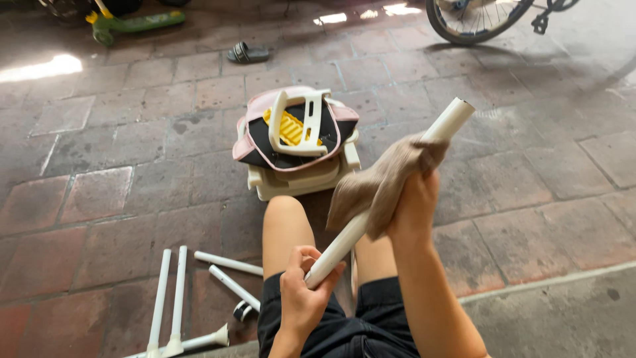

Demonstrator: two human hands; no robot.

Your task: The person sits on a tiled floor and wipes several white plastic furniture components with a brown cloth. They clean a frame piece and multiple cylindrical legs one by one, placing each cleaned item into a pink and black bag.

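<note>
White plastic tube (391,185) clamped in left hand (301,292) grip at lower end; right hand (412,199) grip closed on beige cloth (381,185) around tube.

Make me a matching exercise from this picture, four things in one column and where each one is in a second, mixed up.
Things:
1. beige cloth
2. white tube
3. dark sandal
4. loose white tubes

Places:
A. on the bricks at the top, near the green scooter
B. on the ground beside the left leg
C. wrapped round the tube under the right hand
D. gripped at its lower end by the left hand

Pairs: 1-C, 2-D, 3-A, 4-B
</note>
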